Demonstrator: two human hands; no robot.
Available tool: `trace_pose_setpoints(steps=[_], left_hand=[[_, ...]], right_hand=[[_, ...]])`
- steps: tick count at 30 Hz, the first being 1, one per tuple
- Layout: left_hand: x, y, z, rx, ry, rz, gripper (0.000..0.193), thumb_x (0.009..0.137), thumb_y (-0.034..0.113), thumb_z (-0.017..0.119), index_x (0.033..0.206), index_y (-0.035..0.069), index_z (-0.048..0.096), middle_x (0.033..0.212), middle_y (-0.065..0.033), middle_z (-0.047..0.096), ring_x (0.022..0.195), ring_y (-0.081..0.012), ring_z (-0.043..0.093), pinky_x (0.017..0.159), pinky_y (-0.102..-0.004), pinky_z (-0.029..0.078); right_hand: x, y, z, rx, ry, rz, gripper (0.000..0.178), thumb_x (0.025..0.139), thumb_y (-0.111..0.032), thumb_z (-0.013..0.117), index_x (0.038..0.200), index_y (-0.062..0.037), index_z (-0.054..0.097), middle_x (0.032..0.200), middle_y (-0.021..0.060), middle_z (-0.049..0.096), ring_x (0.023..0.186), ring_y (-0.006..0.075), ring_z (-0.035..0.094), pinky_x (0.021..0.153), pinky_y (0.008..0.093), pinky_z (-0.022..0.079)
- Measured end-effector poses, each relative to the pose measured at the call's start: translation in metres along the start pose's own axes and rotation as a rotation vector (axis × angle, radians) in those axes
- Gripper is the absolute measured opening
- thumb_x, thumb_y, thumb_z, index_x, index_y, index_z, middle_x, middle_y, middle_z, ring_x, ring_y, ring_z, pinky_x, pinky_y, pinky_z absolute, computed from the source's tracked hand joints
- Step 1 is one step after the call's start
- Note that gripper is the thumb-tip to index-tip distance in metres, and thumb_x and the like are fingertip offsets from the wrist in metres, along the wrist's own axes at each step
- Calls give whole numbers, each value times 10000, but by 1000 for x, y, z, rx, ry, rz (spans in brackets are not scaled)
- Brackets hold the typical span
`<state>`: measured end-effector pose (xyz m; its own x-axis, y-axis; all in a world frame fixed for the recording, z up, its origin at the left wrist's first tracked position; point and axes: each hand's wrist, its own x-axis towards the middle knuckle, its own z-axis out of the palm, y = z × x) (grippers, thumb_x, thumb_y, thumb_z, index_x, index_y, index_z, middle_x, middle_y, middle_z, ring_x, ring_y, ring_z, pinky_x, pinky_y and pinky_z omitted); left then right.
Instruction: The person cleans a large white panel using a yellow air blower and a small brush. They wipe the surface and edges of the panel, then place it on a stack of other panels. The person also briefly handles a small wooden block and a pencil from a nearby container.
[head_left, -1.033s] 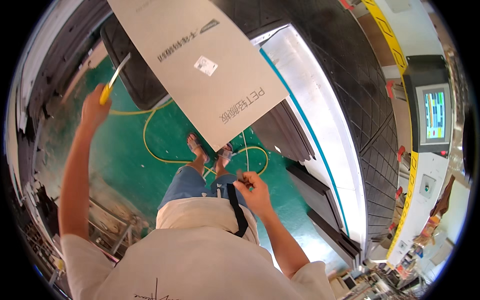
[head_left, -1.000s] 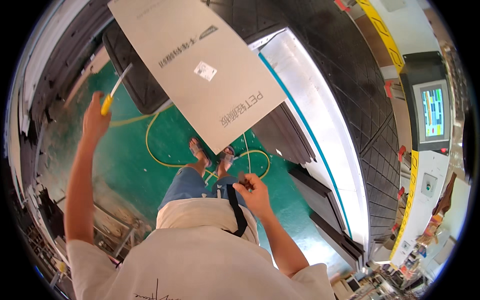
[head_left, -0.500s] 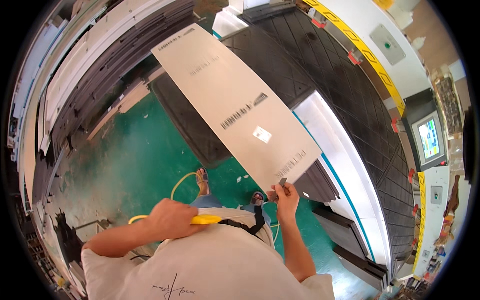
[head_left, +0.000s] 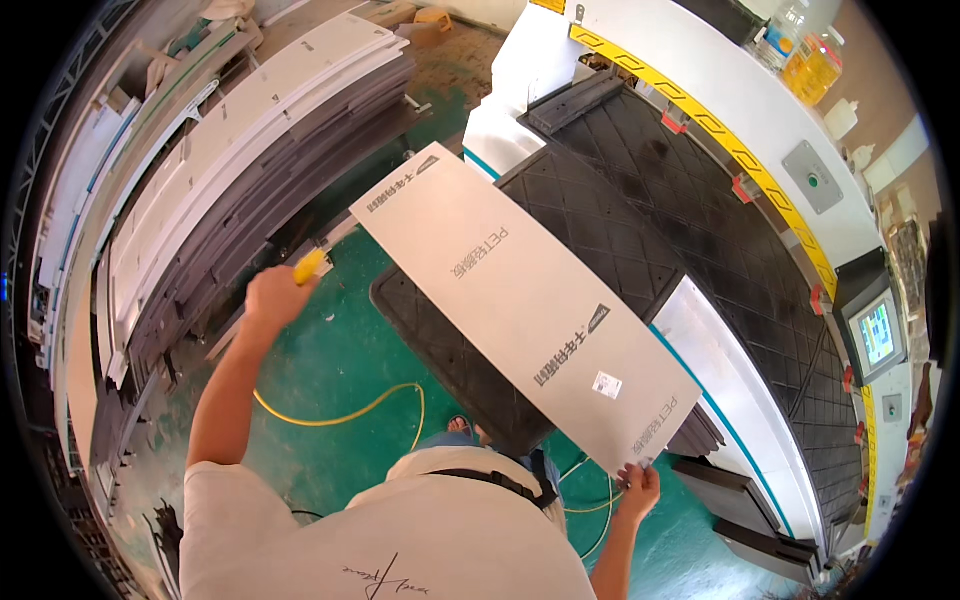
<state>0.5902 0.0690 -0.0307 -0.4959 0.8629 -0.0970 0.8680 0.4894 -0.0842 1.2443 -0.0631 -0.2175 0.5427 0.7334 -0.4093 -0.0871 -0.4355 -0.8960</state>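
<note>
A long pale panel [head_left: 520,290] printed with grey lettering and bearing a small white label [head_left: 607,384] lies slantwise in front of me, partly over a dark black platform [head_left: 440,340]. Up and to the left, my left hand [head_left: 277,298] is closed round a yellow air blow gun [head_left: 309,266], apart from the panel. A yellow hose [head_left: 350,423] loops across the floor below it. At the panel's near corner, my right hand [head_left: 640,488] has its fingers pinched on a small grey flat piece, mostly hidden by the fingers.
Stacked boards [head_left: 250,150] fill the left side. To the right stands a white machine with a black grooved bed [head_left: 700,200], a yellow-marked rail [head_left: 700,130] and a screen [head_left: 875,330]. Dark boards [head_left: 730,490] lean at its base. Bottles [head_left: 812,65] stand on top.
My left hand has swung up and outward from my waist with the yellow air blow gun. My right hand stays by the panel's near corner. The view has shifted.
</note>
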Motion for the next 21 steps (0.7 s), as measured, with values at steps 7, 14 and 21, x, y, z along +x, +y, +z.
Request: trace_pose_setpoints(steps=[7,14,21], left_hand=[[124,-45,-19,-386,-327,-91,549,855,511,730,846,-38,746,748,-220,720,759,-407,718,739,-491,564],[277,-63,74,-318,-460,-114,513,946,461,717,817,-35,714,700,-112,683,622,-229,683,608,-369,544],[351,-32,177,-1020,-804,-119,431,1008,486,654,1110,71,708,796,-4,645,652,-124,574,556,-272,420]], right_hand=[[26,29,-29,-139,310,-10,144,992,-135,667,1039,1,671,808,12,636,632,78,527,501,246,394],[4,33,-6,-22,276,140,220,992,-182,678,1139,-20,677,841,1,625,681,98,583,573,260,489],[-2,24,19,160,545,193,246,991,-190,677,1179,-31,673,911,14,628,683,102,587,555,258,484]])
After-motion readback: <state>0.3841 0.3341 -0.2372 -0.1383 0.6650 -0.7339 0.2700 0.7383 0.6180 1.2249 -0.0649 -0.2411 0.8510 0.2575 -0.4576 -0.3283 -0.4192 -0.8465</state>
